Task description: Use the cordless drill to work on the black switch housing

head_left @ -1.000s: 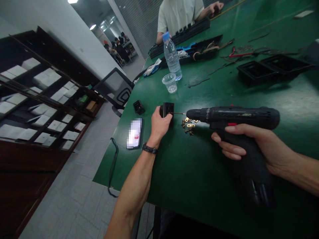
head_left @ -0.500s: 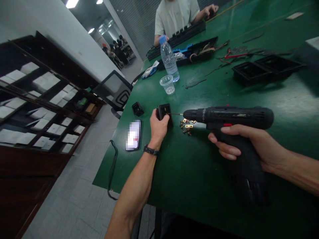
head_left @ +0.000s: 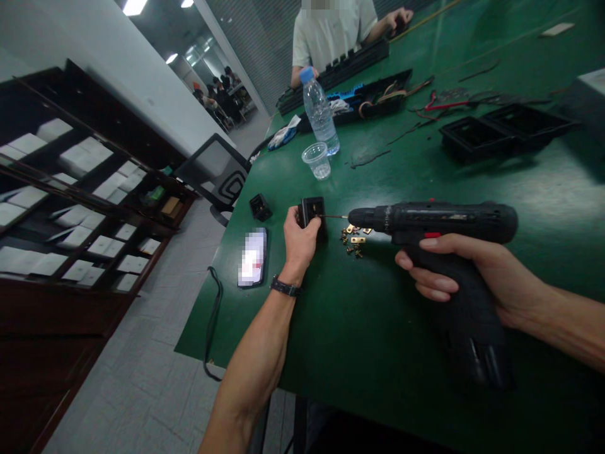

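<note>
My left hand (head_left: 301,239) grips a small black box (head_left: 312,207) that stands on the green table (head_left: 350,334), its open side facing right. Wrapped round the handle of a black power drill (head_left: 439,217) is my right hand (head_left: 454,268), with a finger near the red trigger. The drill lies level, and its long thin bit (head_left: 334,217) points left, its tip at the opening of the box beside my left thumb. Whether the tip touches a screw inside cannot be made out. Brass plates (head_left: 358,240) and small screws (head_left: 355,251) lie below the drill's chuck.
Left of my hand are a second black box (head_left: 260,207), a phone (head_left: 253,257) and a strap (head_left: 215,315). Beyond stand a plastic cup (head_left: 317,161) and a bottle (head_left: 321,113). Black trays (head_left: 477,135) lie back right. A person (head_left: 331,38) sits across the table.
</note>
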Demonstrator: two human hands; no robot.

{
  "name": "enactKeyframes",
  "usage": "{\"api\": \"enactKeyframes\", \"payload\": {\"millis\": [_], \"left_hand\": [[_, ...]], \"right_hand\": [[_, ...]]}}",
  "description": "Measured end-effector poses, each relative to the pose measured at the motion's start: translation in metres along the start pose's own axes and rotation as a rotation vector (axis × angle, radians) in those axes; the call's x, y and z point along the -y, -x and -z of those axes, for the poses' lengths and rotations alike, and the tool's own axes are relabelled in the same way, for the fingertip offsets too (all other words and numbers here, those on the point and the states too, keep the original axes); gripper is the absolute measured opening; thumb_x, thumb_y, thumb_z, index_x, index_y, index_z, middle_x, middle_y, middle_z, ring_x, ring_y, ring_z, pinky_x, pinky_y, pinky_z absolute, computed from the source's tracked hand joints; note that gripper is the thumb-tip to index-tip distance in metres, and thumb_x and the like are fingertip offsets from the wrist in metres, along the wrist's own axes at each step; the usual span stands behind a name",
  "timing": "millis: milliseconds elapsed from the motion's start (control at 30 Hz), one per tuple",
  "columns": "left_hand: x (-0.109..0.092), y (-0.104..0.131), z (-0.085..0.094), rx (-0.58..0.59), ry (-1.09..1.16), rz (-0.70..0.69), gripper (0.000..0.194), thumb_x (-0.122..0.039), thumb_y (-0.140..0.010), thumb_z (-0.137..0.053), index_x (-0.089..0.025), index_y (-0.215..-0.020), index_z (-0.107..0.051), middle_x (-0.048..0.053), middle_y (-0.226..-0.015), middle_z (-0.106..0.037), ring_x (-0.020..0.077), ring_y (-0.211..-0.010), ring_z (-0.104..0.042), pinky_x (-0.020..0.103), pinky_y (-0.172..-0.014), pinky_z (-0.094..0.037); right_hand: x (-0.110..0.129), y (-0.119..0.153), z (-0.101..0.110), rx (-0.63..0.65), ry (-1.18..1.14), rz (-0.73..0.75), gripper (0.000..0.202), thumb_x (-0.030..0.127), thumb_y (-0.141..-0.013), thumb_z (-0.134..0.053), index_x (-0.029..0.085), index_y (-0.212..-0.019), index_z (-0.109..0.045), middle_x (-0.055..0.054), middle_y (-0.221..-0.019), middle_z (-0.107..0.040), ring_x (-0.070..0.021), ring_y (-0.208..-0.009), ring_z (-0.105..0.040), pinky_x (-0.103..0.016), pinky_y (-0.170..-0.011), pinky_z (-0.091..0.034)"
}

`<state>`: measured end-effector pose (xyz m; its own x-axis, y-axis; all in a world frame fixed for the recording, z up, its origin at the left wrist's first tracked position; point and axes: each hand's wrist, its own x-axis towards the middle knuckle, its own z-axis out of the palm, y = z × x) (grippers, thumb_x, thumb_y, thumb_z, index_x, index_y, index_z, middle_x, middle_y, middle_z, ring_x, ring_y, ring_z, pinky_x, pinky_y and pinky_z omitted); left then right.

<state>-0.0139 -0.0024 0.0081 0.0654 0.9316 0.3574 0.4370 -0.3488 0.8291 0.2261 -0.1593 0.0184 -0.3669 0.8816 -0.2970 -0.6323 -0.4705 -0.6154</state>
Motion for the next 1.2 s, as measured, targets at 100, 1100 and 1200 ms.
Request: {"api": "enactKeyframes", "payload": {"millis": [100,1100,1200], "left_hand": [[-0.0025,-0.0001,0.0007,0.025,-0.005,0.020,0.021,-0.025,-0.078,-0.063,-0.017,-0.097,-0.059,0.002,-0.091,-0.062,0.0150,-0.082,-0.056,0.025,-0.075,-0.046],[-0.0039,0.0013,0.0024,0.009,-0.124,-0.033,0.020,-0.024,-0.077,-0.062,-0.018,-0.096,-0.060,-0.001,-0.085,-0.059,0.0139,-0.077,-0.053,0.024,-0.071,-0.041],[-0.0045,0.0018,0.0020,0.000,-0.141,-0.045,0.018,-0.024,-0.078,-0.062,-0.018,-0.095,-0.059,-0.001,-0.084,-0.058,0.0139,-0.076,-0.052,0.024,-0.071,-0.041]], "right_hand": [[0.0007,0.0009,-0.0009,-0.006,0.005,0.005,0.031,0.033,-0.092,-0.055,0.007,-0.088,-0.072,-0.002,-0.051,-0.045,-0.0125,-0.048,-0.040,-0.026,-0.050,-0.036],[0.0011,0.0020,-0.0012,0.025,0.024,-0.034,0.029,0.036,-0.090,-0.057,0.010,-0.088,-0.070,-0.002,-0.049,-0.049,-0.0149,-0.049,-0.046,-0.026,-0.052,-0.035],[0.0009,0.0014,-0.0021,0.018,0.025,-0.026,0.030,0.036,-0.090,-0.057,0.009,-0.088,-0.070,-0.002,-0.049,-0.049,-0.0149,-0.049,-0.046,-0.026,-0.052,-0.035]]}}
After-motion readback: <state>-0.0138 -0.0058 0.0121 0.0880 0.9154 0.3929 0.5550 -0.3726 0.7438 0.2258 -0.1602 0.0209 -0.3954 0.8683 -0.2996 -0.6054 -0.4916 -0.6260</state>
